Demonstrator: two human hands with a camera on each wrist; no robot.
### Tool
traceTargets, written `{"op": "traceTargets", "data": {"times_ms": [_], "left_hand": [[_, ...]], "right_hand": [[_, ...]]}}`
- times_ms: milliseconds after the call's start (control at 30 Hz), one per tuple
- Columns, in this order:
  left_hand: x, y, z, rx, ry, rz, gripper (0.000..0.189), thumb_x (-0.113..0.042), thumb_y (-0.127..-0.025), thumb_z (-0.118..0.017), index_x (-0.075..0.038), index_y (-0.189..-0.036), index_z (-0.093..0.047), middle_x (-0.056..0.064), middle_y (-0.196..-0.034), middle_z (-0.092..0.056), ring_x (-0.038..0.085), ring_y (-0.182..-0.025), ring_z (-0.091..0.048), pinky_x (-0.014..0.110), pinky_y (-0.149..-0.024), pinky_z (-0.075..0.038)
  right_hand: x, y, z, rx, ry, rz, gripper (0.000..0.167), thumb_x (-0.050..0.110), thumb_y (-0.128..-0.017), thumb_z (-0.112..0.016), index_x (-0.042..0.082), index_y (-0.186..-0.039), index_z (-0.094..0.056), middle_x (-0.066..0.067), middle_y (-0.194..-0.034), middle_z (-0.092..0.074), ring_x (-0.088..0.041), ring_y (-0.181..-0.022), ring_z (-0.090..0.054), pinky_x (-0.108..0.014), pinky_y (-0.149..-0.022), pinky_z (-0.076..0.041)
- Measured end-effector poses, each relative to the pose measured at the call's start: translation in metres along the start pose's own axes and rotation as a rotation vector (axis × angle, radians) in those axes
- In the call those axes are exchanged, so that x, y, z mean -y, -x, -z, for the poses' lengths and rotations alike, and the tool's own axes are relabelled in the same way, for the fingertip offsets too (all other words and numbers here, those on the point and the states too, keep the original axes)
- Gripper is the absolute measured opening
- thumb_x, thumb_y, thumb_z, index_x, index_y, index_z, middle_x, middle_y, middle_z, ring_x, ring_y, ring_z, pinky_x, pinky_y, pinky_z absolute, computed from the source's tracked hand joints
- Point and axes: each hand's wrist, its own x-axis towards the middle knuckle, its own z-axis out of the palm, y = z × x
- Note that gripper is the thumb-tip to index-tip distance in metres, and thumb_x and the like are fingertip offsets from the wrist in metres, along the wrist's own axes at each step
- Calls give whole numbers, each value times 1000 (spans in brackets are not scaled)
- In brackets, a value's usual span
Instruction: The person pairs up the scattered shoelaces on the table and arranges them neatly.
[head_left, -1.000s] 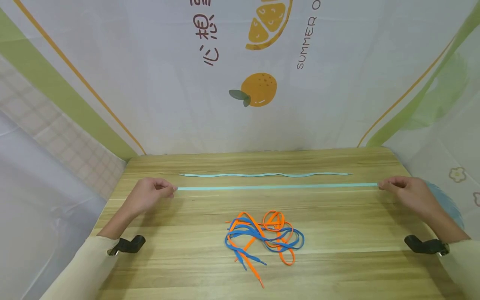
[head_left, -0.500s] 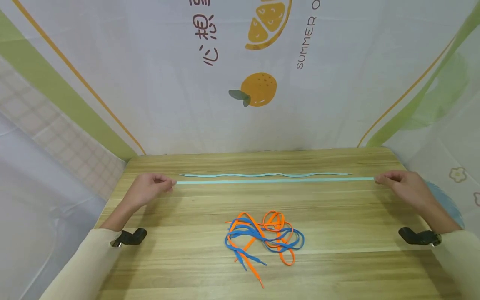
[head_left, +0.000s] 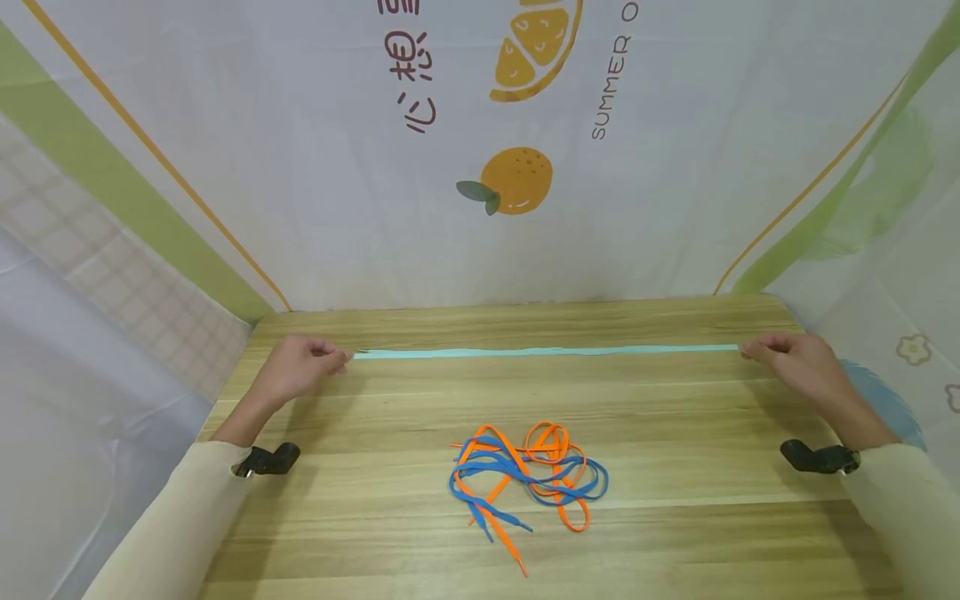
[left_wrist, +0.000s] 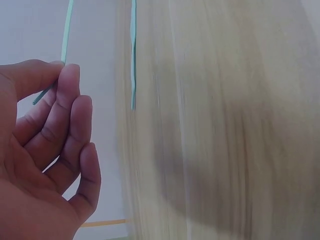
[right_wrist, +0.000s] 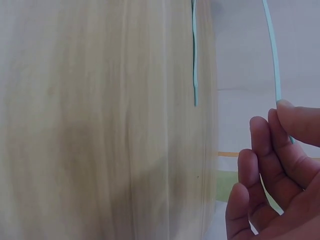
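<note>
Between both hands a mint-green shoelace point(head_left: 420, 354) is stretched straight across, above the table. My left hand point(head_left: 302, 367) pinches one end between thumb and index finger; in the left wrist view a short tip point(left_wrist: 39, 97) pokes out beyond the fingers. The other end is pinched by my right hand point(head_left: 797, 365) in the same way. A second mint-green shoelace point(left_wrist: 133, 55) lies along the far part of the table. In the head view the held lace overlaps it, hiding most of it; both wrist views show the two laces apart.
Nearer the person, an orange shoelace point(head_left: 512, 547) and a blue shoelace point(head_left: 504, 515) lie in a loose tangle on the wooden table point(head_left: 360, 500). A white printed cloth point(head_left: 337, 208) hangs behind the table's far edge.
Both hands have moved away from the person, carrying the taut mint-green lace until it lines up over the lying one in the head view. The orange and blue laces have stayed put.
</note>
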Motion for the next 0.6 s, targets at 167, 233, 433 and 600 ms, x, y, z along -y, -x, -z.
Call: {"op": "traceTargets", "data": {"times_ms": [167, 233, 433, 600], "left_hand": [[2, -6, -3, -2, -21, 5, 37, -35, -111, -67, -5, -96, -82, 7, -96, -82, 24, -95, -69, 38, -77, -49], [2, -8, -4, -3, -32, 3, 36, -34, -111, -67, -5, -95, -82, 7, -95, -82, 22, -94, -69, 37, -76, -48], [-2, -11, -5, -13, -67, 3, 37, -34, -110, -67, -4, -96, -83, 9, -94, -82, 19, -83, -64, 37, -75, -48], [-1, -16, -8, -25, -100, -11, 35, -29, -109, -68, -2, -93, -83, 11, -91, -81, 17, -70, -56, 37, -69, -46]], "right_hand": [[0, -6, -2, -7, -21, -11, 61, 44, -118, -50, -11, -132, -70, -40, -143, -59, -59, -127, -54, -63, -88, -49], [0, -8, -2, -8, -31, -22, 61, 45, -118, -50, -11, -132, -70, -40, -144, -58, -58, -127, -54, -59, -86, -50], [-3, -13, -4, -26, -40, -43, 60, 44, -117, -52, -11, -132, -70, -39, -143, -59, -54, -123, -56, -44, -79, -48], [-5, -17, -9, -57, 5, 3, 56, 40, -116, -57, -12, -128, -73, -38, -133, -66, -52, -114, -63, -40, -76, -50]]}}
